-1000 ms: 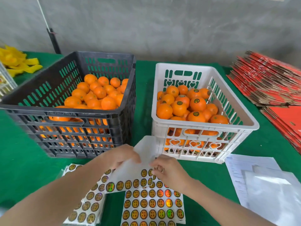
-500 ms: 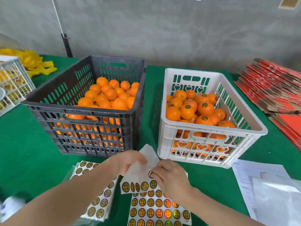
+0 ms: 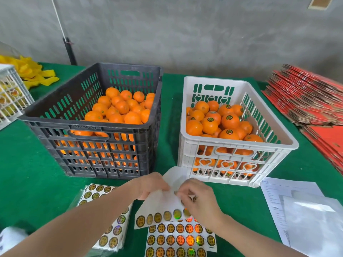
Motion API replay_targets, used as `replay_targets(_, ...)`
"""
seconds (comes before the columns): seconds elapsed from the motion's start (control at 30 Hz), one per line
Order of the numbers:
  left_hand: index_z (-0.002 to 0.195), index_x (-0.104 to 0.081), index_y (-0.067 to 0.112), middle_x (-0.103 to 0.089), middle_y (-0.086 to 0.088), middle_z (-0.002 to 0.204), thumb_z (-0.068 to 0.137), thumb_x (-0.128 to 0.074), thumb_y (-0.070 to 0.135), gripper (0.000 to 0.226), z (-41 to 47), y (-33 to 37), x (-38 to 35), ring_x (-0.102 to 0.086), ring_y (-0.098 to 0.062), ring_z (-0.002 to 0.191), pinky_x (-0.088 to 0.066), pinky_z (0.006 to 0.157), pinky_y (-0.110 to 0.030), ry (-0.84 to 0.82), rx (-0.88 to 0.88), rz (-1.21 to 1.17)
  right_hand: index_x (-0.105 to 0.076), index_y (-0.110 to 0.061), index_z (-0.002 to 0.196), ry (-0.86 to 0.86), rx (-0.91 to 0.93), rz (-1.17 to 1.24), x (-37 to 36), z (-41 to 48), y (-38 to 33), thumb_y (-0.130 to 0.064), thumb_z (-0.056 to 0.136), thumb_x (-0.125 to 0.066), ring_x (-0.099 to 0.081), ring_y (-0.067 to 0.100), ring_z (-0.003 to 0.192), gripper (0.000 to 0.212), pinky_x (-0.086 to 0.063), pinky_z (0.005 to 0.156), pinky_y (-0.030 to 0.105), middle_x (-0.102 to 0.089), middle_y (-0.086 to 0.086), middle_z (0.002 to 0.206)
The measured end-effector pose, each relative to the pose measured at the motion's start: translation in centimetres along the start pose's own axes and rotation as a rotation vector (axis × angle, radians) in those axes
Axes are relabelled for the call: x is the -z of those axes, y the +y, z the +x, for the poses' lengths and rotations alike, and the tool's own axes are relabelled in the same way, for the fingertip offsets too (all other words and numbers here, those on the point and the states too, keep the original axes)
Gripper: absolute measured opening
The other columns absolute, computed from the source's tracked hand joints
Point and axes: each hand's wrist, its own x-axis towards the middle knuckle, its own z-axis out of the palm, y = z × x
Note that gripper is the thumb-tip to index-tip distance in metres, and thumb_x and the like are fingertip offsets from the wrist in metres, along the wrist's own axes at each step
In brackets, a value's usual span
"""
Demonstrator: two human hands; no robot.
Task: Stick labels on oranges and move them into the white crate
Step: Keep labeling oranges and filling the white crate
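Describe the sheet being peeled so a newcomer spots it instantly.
On the green table, look in front of the white crate. The label sheet there is lifted, held by the left hand and right hand; unlike the full flat sheet under it, it is mostly bare white backing with one label row.

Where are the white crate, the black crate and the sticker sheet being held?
white crate (image 3: 241,145): head view, on its near rim.
black crate (image 3: 89,125): head view, on its near rim.
sticker sheet (image 3: 161,203): head view, on its bare white backing.
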Motion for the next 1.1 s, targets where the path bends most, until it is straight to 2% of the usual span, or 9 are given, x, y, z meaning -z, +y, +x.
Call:
replay_targets(0.13, 0.113, -0.057, 0.007, -0.064, -0.009, 0.111, 0.086, -0.065, 0.021, 0.032, 0.4, -0.9, -0.7, -0.062, -0.024, 0.098, -0.052, 0.087, -0.033, 0.108, -0.181, 0.47, -0.066, -0.017, 0.078, 0.117, -0.245, 0.214, 2.4, 3.6, -2.0, -0.005, 0.085, -0.065, -0.056, 0.007, 0.071, 0.014, -0.048, 0.067, 0.024, -0.065, -0.002, 0.077)
replay_targets(0.3, 0.133, -0.046, 0.017, -0.055, 0.001, 0.127, 0.086, -0.064, 0.039, 0.056, -2.9, 1.1, -0.3, -0.053, -0.014, 0.112, -0.044, 0.094, -0.026, 0.456, -0.49, 0.874, -0.061, -0.031, 0.08, 0.189, -0.12, 0.319, 4.4, 9.4, -5.6, -0.008, 0.087, -0.063, -0.057, 0.001, 0.074, 0.025, -0.045, 0.068, 0.013, -0.064, -0.016, 0.077)
replay_targets(0.4, 0.097, -0.067, 0.014, -0.067, 0.008, 0.082, 0.088, -0.061, 0.03, 0.019, -7.7, 3.8, 2.0, -0.054, -0.001, 0.064, -0.043, 0.061, -0.016, 0.564, -0.999, 0.757, -0.057, -0.031, 0.081, 0.222, 0.008, 0.316, 4.4, 13.2, -7.4, -0.004, 0.088, -0.061, -0.056, 0.0, 0.075, 0.028, -0.043, 0.068, 0.01, -0.06, -0.015, 0.08)
replay_targets(0.5, 0.071, -0.066, 0.008, -0.059, 0.007, 0.06, 0.086, -0.055, 0.017, 0.02, -11.3, 6.3, 6.2, -0.048, -0.005, 0.051, -0.038, 0.047, -0.015, 0.708, -1.243, 0.604, -0.052, -0.031, 0.089, 0.202, 0.02, 0.351, 3.4, 16.7, -7.9, -0.004, 0.09, -0.057, -0.061, 0.009, 0.089, 0.027, -0.049, 0.075, 0.019, -0.061, -0.006, 0.088)
replay_targets(0.63, 0.093, -0.069, 0.006, -0.067, -0.005, 0.088, 0.09, -0.051, 0.002, 0.019, -10.7, 10.8, 14.4, -0.061, -0.015, 0.079, -0.046, 0.068, -0.024, 1.004, -0.765, 0.564, -0.042, -0.033, 0.105, 0.001, -0.05, 0.257, 1.4, 20.1, -7.5, 0.0, 0.092, -0.048, -0.062, 0.014, 0.094, 0.037, -0.048, 0.08, 0.021, -0.067, 0.001, 0.097)
replay_targets(0.73, 0.106, -0.065, 0.005, -0.058, -0.003, 0.09, 0.091, -0.056, 0.008, 0.018, -7.5, 13.3, 19.4, -0.058, -0.024, 0.094, -0.044, 0.067, -0.026, 0.796, -0.403, 0.857, -0.037, -0.034, 0.11, -0.12, -0.051, 0.134, 0.2, 21.4, -7.1, 0.003, 0.093, -0.044, -0.06, 0.014, 0.097, 0.042, -0.048, 0.084, 0.022, -0.064, 0.002, 0.1)
replay_targets(0.83, 0.103, -0.061, 0.002, -0.055, -0.004, 0.083, 0.091, -0.063, 0.023, 0.024, -3.2, 15.0, 21.3, -0.054, -0.022, 0.082, -0.042, 0.06, -0.027, 0.608, -0.299, 1.107, -0.04, -0.03, 0.11, -0.159, -0.089, 0.11, 0.1, 22.1, -6.2, 0.009, 0.091, -0.039, -0.061, 0.016, 0.096, 0.043, -0.05, 0.089, 0.028, -0.064, 0.005, 0.1)
replay_targets(0.97, 0.103, -0.058, 0.005, -0.065, -0.004, 0.082, 0.085, -0.065, 0.048, 0.047, 1.6, 16.2, 22.0, -0.064, -0.017, 0.069, -0.056, 0.063, -0.031, 0.435, -0.149, 1.155, -0.042, -0.023, 0.111, -0.182, -0.139, 0.165, 0.5, 22.5, -5.4, 0.013, 0.09, -0.035, -0.064, 0.013, 0.093, 0.042, -0.05, 0.084, 0.016, -0.066, 0.008, 0.1)
replay_targets(1.1, 0.131, -0.041, 0.008, -0.061, -0.016, 0.117, 0.08, -0.069, 0.052, 0.073, 4.9, 15.3, 21.4, -0.069, -0.027, 0.086, -0.059, 0.078, -0.04, 0.352, -0.007, 1.193, -0.042, -0.023, 0.112, -0.174, -0.157, 0.168, 0.3, 22.5, -5.4, 0.013, 0.089, -0.035, -0.064, 0.012, 0.092, 0.043, -0.05, 0.085, 0.018, -0.067, 0.008, 0.1)
